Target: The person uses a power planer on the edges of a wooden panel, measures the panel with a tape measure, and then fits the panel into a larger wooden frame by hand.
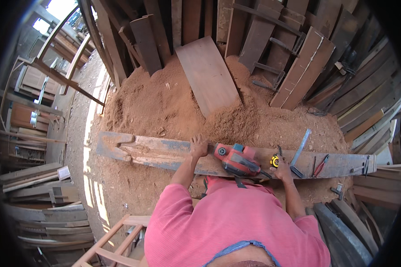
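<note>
A long, worn wooden plank [165, 154] lies across in front of me, over the sawdust. My left hand [199, 146] rests on it with the fingers stretched toward its far edge, just left of a red and black electric planer [238, 159]. To the planer's right, my right hand [282, 169] is closed at a yellow and black tape measure [275, 160]. A thin dark pointed thing [279, 150] juts up beside that hand; its kind is unclear. Further right on the plank are a try square [300, 153] and red-handled pliers [321, 165].
Heaped sawdust [142, 104] spreads beyond the plank, with a flat wooden board [208, 75] leaning in it. Upright boards and metal clamps [294, 44] line the back. A wooden frame [116, 244] stands near left; stacked timber [370, 191] lies at the right.
</note>
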### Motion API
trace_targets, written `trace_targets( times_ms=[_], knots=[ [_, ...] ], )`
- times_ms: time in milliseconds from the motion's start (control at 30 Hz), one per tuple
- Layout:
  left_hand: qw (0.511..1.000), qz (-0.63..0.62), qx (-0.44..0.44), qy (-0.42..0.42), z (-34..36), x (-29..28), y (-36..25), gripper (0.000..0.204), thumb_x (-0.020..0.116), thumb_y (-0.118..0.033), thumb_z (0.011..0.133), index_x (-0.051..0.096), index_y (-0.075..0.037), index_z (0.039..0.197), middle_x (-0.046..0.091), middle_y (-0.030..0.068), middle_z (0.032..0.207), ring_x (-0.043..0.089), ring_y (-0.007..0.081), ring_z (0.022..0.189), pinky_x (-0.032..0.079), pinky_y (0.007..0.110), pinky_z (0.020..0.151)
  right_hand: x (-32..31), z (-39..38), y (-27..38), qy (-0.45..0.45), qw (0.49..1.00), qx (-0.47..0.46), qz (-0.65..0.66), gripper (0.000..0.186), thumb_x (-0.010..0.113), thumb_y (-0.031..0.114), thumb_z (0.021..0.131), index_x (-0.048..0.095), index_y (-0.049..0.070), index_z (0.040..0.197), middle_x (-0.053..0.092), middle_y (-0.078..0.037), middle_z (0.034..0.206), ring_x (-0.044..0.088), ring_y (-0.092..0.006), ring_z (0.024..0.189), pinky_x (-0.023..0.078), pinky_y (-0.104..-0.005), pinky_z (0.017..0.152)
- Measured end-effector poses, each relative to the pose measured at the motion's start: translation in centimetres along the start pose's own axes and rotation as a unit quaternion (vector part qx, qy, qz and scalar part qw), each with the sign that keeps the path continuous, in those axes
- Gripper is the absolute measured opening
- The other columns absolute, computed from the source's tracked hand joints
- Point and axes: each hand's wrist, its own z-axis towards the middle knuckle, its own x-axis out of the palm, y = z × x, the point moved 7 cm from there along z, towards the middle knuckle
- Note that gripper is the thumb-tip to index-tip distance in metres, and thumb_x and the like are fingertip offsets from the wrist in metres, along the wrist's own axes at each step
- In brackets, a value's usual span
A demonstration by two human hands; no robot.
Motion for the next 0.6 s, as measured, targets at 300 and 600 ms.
trace_targets(
  times_ms=[300, 600],
  knots=[
    [0.937, -0.267, -0.185, -0.125, -2.0, 0.8, 1.8, 0.07, 0.07, -0.044, 0.086, 0.049, -0.008, 0.143, 0.049, 0.0289, 0.144, 0.033, 0.047, 0.143, 0.024, 0.057, 0.117, -0.7, 2.5, 2.6, 0.085, 0.981, 0.06, -0.166, 0.099, 0.079, 0.037, 0.079, 0.024, 0.01, 0.156, 0.027, -0.031, 0.155, 0.044, -0.0483, 0.135, 0.036, -0.0531, 0.114],
    [0.778, -0.552, -0.162, -0.252, 15.3, -2.2, 16.9, 0.068, 0.071, -0.033, 0.093, 0.044, 0.003, 0.145, 0.051, 0.0279, 0.145, 0.055, 0.0373, 0.13, 0.044, 0.043, 0.107, -0.4, 3.0, 4.4, 0.093, 0.977, 0.17, -0.089, 0.088, 0.071, 0.042, 0.087, 0.03, 0.001, 0.153, 0.043, -0.024, 0.148, 0.046, -0.0455, 0.132, 0.042, -0.0526, 0.107]
  ],
)
